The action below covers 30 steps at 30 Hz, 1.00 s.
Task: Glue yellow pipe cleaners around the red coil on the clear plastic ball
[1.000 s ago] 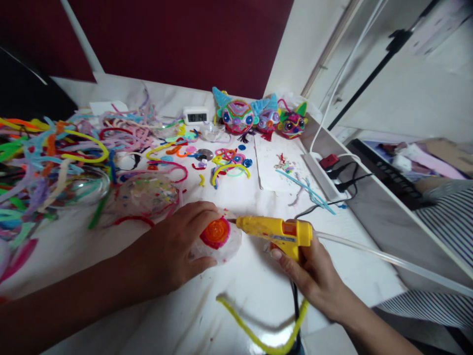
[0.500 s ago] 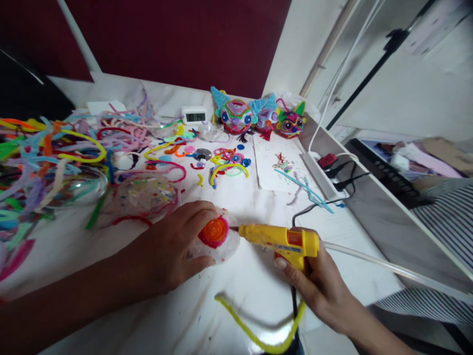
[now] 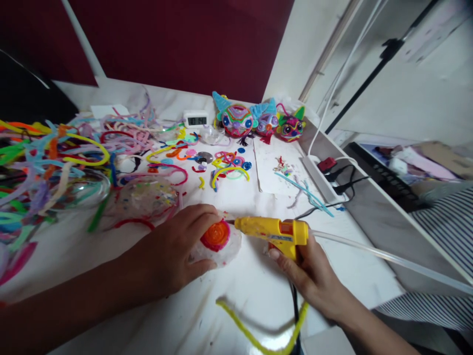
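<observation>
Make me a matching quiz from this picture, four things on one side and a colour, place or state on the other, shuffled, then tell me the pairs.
Column one
1. glue gun
2. digital clock
3. orange disc
4. power strip

Column two
A. rimmed in pink
B. white, with black plugs in it
C. yellow, a clear glue stick running out of its back
D. at the back of the table, left of the colourful toy heads

Pairs: 1-C, 2-D, 3-A, 4-B
</observation>
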{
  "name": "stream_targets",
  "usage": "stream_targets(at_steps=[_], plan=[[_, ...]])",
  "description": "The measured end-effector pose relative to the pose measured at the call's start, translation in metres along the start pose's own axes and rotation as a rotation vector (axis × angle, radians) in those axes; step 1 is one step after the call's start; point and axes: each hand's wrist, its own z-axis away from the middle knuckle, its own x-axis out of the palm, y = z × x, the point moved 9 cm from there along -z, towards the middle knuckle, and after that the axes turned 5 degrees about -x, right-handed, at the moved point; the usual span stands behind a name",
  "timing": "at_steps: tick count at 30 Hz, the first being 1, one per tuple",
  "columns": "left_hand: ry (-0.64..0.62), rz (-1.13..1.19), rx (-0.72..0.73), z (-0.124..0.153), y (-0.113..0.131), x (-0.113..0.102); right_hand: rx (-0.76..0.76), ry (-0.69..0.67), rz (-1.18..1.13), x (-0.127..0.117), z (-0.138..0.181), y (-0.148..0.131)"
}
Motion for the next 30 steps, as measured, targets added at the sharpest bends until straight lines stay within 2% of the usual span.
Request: stream_targets(at_steps=[11,23,30], plan=[[0.037,0.016,0.044,-0.002,-0.006,0.004,0.041,-0.022,-0.017,0.003,0.0,0.005],[-0.012,0.026,0.008,-0.006,-0.005,0.003,-0.006,0.049,0.027,-0.006,0.024,-0.01],[0.011,0.042,0.047,-0.008,-0.002,0.001,0.08,0.044,-0.035,-0.009,0.033,-0.001]])
